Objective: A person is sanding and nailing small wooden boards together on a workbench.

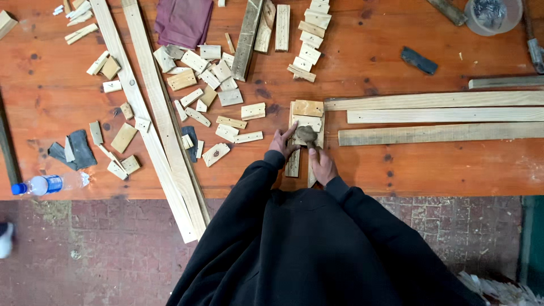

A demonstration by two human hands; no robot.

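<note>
A small wooden assembly [306,117] of two narrow slats with short blocks laid across them lies near the front edge of the orange workbench [396,51]. My left hand [283,141] rests on its left side with fingers spread, pressing the wood. My right hand [321,163] grips the handle of a hammer [306,134], whose dark head sits on the lower cross block. Black sleeves cover both arms.
Many short wood offcuts [204,90] are scattered left of centre. Two long planks [161,119] overhang the bench edge. Three long slats [442,116] lie to the right. A plastic bottle [48,183], a purple cloth [182,21] and a nail container [492,14] are also here.
</note>
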